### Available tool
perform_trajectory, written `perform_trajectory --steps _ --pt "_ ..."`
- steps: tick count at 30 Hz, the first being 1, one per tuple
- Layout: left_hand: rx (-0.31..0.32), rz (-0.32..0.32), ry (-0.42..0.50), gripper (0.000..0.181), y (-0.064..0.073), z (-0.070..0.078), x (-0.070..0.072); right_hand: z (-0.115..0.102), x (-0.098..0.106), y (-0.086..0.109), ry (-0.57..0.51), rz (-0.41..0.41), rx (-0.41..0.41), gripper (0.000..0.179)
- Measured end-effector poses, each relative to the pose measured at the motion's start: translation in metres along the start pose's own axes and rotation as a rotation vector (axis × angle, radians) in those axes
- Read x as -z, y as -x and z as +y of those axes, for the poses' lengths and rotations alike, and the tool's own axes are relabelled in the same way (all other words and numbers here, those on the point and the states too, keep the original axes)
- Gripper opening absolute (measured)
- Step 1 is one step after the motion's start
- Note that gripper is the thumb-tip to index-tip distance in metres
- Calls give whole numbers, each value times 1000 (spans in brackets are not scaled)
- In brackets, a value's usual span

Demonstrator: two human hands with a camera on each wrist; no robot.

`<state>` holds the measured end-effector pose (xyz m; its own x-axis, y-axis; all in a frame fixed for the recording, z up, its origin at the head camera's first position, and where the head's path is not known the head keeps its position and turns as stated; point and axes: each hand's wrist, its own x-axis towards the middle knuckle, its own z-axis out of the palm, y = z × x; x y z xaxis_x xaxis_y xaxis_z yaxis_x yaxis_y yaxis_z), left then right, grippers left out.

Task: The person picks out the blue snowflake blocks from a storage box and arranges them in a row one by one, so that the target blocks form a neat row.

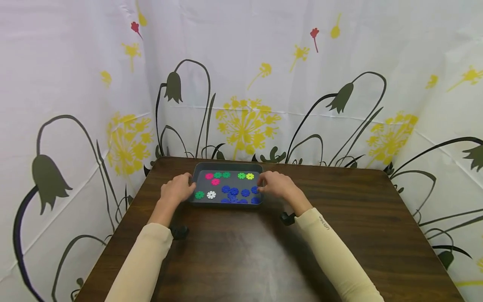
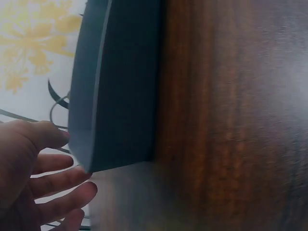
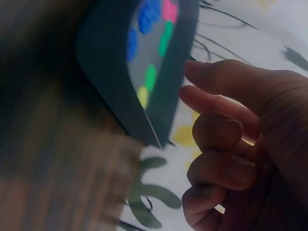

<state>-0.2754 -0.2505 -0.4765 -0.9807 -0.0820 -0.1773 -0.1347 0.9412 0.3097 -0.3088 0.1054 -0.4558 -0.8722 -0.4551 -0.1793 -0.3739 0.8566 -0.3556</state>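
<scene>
Head: we see a grey tray (image 1: 228, 166) of coloured discs (image 1: 245, 193) on the table (image 1: 234, 251) between left hand (image 1: 178, 188) and right hand (image 1: 278, 183). Left wrist: spread fingers (image 2: 62, 180) at the tray's corner. Right wrist: bent fingers by its rim, grip unclear

The tray (image 1: 228, 167) sits far back on the table (image 1: 234, 251), before the curtain (image 1: 234, 63). The left hand (image 1: 176, 188) is at the tray's left end, the right hand (image 1: 279, 183) at its right. Discs (image 1: 234, 191) lie inside (thickest toward the near right).

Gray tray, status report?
Left hand at left end, right hand at right end; grips unclear. Tray on table, holding colored discs. No obstruction seen.
</scene>
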Motion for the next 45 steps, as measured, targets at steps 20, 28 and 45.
perform_trajectory --steps 20,28,45 --pt "25 -10 48 51 0 -10 -20 -25 -34 -18 239 -23 -29 17" --pt "27 -18 61 50 -2 -10 -19 -27 -39 -22 317 -14 -57 18" --pt "24 -35 56 55 -1 -13 -23 -26 -40 -19 263 -16 -67 24"
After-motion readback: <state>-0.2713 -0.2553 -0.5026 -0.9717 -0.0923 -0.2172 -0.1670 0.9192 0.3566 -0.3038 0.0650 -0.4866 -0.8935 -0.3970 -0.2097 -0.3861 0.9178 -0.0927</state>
